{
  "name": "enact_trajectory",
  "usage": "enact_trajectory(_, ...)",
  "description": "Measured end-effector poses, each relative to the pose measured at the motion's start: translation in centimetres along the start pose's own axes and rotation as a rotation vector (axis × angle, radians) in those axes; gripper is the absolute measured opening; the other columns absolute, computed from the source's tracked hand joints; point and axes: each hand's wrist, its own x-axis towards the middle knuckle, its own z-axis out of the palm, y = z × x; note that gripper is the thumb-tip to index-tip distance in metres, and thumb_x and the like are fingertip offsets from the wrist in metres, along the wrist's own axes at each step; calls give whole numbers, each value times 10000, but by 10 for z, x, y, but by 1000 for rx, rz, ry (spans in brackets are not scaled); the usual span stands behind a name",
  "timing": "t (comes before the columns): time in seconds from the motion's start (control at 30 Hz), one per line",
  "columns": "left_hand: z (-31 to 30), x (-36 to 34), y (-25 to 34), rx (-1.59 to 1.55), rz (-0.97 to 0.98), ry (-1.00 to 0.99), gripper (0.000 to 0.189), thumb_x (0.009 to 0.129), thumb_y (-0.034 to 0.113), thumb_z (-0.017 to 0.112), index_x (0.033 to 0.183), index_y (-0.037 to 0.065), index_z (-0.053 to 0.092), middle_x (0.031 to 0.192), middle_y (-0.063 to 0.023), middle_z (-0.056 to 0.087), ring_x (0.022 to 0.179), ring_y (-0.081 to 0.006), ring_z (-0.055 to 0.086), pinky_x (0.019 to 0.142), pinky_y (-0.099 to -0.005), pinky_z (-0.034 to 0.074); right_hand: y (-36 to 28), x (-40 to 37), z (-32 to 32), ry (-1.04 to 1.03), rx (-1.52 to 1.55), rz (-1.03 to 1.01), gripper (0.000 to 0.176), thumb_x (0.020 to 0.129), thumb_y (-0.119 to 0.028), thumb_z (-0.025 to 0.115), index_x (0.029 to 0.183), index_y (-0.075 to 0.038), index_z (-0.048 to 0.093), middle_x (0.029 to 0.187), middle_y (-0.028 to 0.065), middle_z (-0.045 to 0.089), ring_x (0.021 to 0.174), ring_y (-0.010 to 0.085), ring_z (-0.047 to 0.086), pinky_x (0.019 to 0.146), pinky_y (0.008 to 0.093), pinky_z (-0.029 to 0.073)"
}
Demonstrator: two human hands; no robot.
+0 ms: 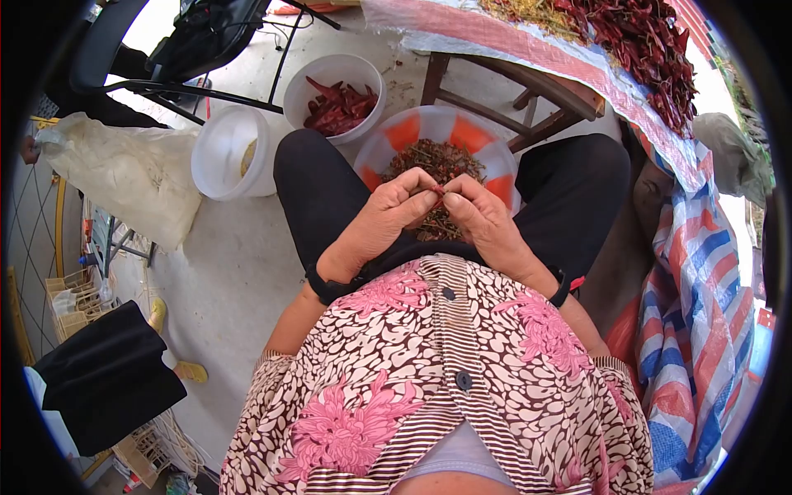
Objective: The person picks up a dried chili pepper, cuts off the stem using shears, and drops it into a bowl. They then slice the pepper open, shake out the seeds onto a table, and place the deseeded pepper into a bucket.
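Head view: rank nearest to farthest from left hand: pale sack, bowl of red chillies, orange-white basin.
From the left hand:
1. Orange-white basin: below, slightly ahead.
2. Bowl of red chillies: ahead, to the left.
3. Pale sack: far left.

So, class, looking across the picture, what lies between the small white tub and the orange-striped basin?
In the head view, the person's left knee lies between the tub and the basin; a bowl of red chillies stands just beyond.
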Motion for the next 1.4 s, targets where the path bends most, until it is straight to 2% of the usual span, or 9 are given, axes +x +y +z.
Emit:
enact_trajectory(0.2,0,-3,-3,-88,-21,-140,134,959,195,548,986,67,513,738,62,417,612,-32,327,546,-194,277,-10,-3,-2,-155,675,250,288,986,-362,473,890,-91,481,625,-61,346,502,14,271,430,176,210)
enact_trajectory(0.4,-7,1,-8,-195,-9,-105,134,965,199,536,970,67,513,689,71,390,568,-41,303,521,-196,242,-7,-2,-4,63,464,125,269,957,-340,535,942,-72,511,633,-57,389,512,24,312,445,181,243)
enact_trajectory(0.5,-6,2,-7,-163,-2,-75,127,968,192,530,970,66,511,690,71,392,565,-36,302,514,-191,241,-3,0,-5,180,-116,-321,274,881,-258,652,1006,-49,525,667,-45,426,541,43,344,492,191,284)
enact_trajectory(0.53,-5,2,-6,-93,2,-44,120,967,183,530,973,64,514,695,71,402,566,-34,315,515,-187,253,-15,-7,-5,170,-157,-134,293,802,-158,719,1002,-26,551,712,-32,488,606,51,416,549,215,351)
enact_trajectory(0.8,11,-1,1,784,301,210,79,907,87,582,922,14,557,732,-43,600,622,-86,548,569,-243,441,-14,-1,2,176,-239,-72,146,807,-92,635,895,6,572,745,54,584,697,79,542,609,258,457)
enact_trajectory(0.93,18,0,-6,1112,389,291,114,839,93,621,914,39,554,766,-194,612,704,-366,624,597,-392,478,-7,5,-7,173,-426,-169,260,707,-140,673,896,4,567,795,156,611,738,219,621,672,328,487)
enact_trajectory(1.2,28,2,-7,1310,402,302,121,822,104,622,829,38,522,654,-172,592,599,-366,594,514,-434,455,-6,2,-7,216,-621,-216,248,729,-168,633,929,-49,551,768,184,616,747,390,605,644,446,471)
enact_trajectory(1.3,35,-3,-4,1022,361,302,104,840,92,619,880,17,560,701,-189,619,634,-351,623,537,-391,471,-2,0,-10,150,-409,-158,210,744,-141,614,903,-27,539,702,140,600,611,265,625,550,372,472)
enact_trajectory(1.4,40,-8,5,938,292,266,104,866,81,600,914,-8,580,717,-136,640,620,-205,623,565,-298,468,-1,0,-8,103,-33,-48,143,767,-117,586,866,-27,536,673,66,591,563,140,591,447,280,425)
